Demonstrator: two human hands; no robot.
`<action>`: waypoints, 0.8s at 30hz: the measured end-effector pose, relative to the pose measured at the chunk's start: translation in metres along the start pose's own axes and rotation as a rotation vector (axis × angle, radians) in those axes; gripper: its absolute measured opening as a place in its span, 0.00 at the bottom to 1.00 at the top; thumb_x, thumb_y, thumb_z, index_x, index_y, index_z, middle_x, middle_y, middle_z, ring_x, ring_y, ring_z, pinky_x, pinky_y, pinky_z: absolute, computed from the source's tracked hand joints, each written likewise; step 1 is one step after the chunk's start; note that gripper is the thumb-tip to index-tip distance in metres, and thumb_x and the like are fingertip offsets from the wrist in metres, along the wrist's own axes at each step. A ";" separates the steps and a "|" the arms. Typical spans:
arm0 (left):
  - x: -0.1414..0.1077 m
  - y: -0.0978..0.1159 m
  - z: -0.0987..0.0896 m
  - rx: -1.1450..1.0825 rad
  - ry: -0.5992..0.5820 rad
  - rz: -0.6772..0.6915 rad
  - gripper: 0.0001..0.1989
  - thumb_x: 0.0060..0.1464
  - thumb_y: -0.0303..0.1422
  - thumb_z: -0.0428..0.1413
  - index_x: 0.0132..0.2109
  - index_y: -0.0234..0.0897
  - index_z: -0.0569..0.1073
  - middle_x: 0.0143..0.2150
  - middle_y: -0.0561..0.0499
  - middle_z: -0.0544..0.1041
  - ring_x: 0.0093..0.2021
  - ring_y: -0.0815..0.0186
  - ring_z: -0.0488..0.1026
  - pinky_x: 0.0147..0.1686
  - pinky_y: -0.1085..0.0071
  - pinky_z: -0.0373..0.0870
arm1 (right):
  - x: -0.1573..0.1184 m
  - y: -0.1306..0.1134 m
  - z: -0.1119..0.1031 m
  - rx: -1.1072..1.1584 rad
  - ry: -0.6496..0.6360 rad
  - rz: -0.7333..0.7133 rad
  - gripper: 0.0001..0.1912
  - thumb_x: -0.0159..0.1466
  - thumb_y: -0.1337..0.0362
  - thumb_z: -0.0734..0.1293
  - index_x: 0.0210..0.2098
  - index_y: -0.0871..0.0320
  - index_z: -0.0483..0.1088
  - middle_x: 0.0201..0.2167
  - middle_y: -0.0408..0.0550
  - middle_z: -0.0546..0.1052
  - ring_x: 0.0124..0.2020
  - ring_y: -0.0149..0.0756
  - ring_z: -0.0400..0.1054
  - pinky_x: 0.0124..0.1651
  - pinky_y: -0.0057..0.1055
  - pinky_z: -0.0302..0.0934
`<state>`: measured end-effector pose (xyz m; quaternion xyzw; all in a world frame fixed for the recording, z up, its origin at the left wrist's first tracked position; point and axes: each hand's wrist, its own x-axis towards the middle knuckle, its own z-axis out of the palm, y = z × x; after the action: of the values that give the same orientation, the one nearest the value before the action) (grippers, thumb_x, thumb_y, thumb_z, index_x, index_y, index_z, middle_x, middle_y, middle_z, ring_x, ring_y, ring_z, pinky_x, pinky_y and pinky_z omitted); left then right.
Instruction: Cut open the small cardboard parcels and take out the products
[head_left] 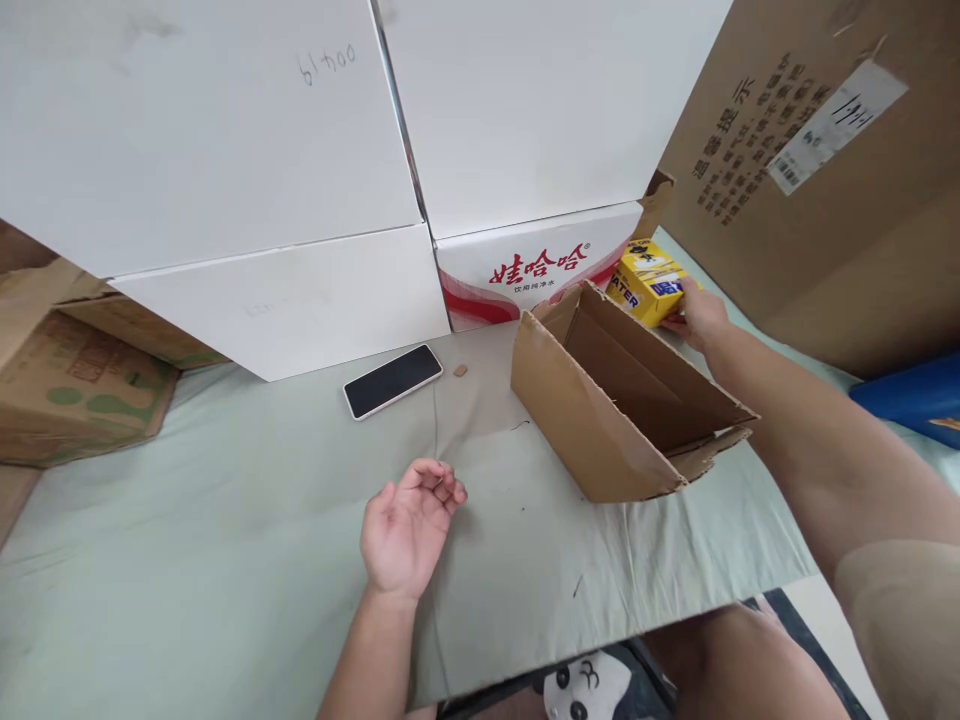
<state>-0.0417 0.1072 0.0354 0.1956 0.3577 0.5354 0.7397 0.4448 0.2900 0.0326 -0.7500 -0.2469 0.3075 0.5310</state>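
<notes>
My left hand rests palm up over the cloth-covered table, its fingers loosely curled and apart, holding nothing. At the right, behind an open-topped brown cardboard box, my right hand grips the near right end of a yellow box with blue lettering. The yellow box is beside a white and red carton. A phone with a dark screen lies beyond my left hand, and a small brown piece is just right of it.
Large white boxes stand along the back of the green cloth. Brown cartons are at the left. A tall brown carton and a blue object occupy the right. The table's front edge runs above my legs.
</notes>
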 end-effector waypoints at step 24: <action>-0.042 0.022 0.002 -0.162 -0.063 0.163 0.16 0.50 0.45 0.58 0.32 0.35 0.75 0.31 0.49 0.73 0.29 0.65 0.73 0.34 0.68 0.70 | -0.268 -0.018 -0.098 -0.060 -0.343 0.219 0.10 0.58 0.64 0.73 0.38 0.53 0.71 0.25 0.42 0.74 0.21 0.31 0.66 0.21 0.27 0.62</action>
<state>-0.0617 0.0761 0.0652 0.1804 0.2726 0.6145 0.7180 0.3305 0.0454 0.1275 -0.7244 -0.2597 0.4793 0.4220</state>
